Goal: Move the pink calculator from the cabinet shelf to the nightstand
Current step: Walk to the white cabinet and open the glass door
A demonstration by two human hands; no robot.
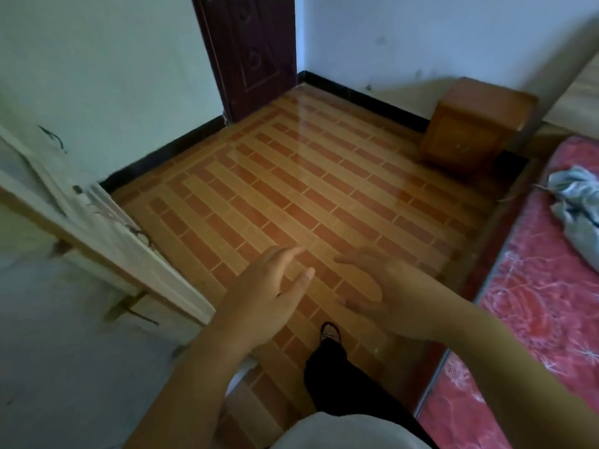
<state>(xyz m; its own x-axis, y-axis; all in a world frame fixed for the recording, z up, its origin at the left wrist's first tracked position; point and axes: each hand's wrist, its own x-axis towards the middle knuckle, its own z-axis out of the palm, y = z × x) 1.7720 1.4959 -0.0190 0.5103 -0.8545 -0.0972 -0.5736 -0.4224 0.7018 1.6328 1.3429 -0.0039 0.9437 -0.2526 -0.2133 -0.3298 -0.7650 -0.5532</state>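
Note:
No pink calculator shows anywhere in the head view. The orange wooden nightstand [476, 121] stands against the far wall at the upper right, beside the bed, with a bare top. The pale cabinet [97, 228] fills the left side, its door swung outward; its shelves are hidden. My left hand [275, 286] and my right hand [382, 293] hover side by side over the tiled floor, low in the middle, fingers spread, both holding nothing.
A bed with a red patterned mattress [534, 303] runs along the right edge, a grey bundle of cloth [577, 209] on it. A dark wooden door [252, 50] stands at the far corner. Tiled floor [308, 189] stretches between cabinet and nightstand. My leg and shoe [330, 333] are below my hands.

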